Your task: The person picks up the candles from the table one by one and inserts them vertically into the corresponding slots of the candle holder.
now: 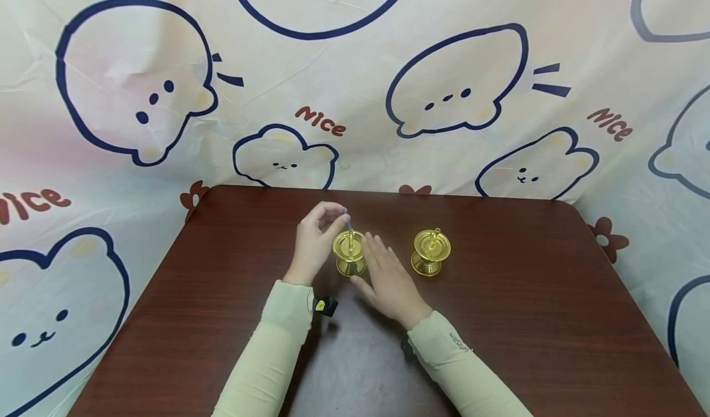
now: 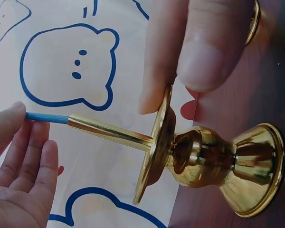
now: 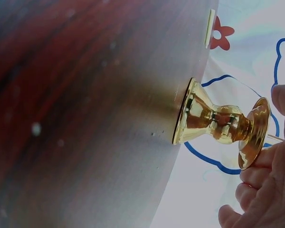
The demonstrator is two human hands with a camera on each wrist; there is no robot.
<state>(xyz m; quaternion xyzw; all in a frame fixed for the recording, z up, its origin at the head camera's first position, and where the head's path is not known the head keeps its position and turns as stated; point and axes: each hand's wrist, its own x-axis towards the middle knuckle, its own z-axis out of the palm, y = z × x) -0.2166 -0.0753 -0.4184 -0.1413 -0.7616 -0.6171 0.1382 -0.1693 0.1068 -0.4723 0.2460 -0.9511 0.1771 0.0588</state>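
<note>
Pale backdrop [image 1: 366, 84] with blue-outlined bears [image 1: 285, 155], reddish flowers [image 1: 602, 226]; dark brown table [image 1: 527, 294].

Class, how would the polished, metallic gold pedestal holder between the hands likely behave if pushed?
The metallic gold pedestal holder might feel slippery, given its mirror-like shine. Pushed high, it could tip, since its tube and dish rise above a narrow waist. Toppled, it would probably roll: dish and flared base look round.

Brown "Nice" [image 1: 320, 121] on the printed backdrop [image 1: 355, 78], three times, one cropped; unreadable marking [image 1: 458, 342] on the right sleeve [image 1: 471, 371].
</note>
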